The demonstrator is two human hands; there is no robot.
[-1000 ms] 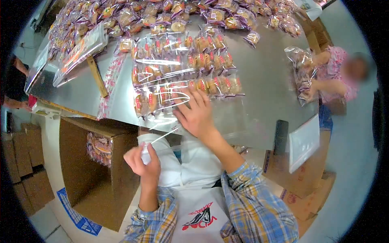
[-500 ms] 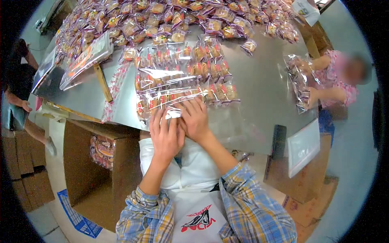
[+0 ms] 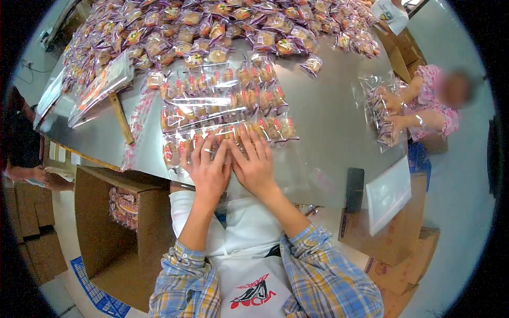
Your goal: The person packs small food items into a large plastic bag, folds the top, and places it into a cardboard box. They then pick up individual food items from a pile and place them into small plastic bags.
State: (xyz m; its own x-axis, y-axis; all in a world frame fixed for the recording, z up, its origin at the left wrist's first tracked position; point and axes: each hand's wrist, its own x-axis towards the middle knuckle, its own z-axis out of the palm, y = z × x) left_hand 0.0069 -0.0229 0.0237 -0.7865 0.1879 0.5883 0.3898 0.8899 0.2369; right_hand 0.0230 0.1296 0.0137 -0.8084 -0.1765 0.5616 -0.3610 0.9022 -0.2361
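A large clear plastic bag (image 3: pixel 222 100) filled with rows of wrapped round pastries lies on the steel table (image 3: pixel 328 122) in front of me. My left hand (image 3: pixel 207 169) and my right hand (image 3: pixel 254 164) rest flat side by side on the bag's near end, fingers spread and pressing down on the plastic. Neither hand grips anything that I can make out. Beyond the bag, a big heap of loose wrapped pastries (image 3: pixel 212 26) covers the far part of the table.
An open cardboard box (image 3: pixel 106 222) with packs inside stands at my lower left. A wooden stick (image 3: pixel 121 117) and a stack of clear bags (image 3: pixel 98 87) lie at the left. At the right, a co-worker (image 3: pixel 424 106) handles another filled bag (image 3: pixel 379 114). Empty bags (image 3: pixel 389 193) sit on a carton.
My left hand came up from my lap, where it held a thin white strip, onto the bag beside my right hand. Both hands now press flat on the bag's near end.
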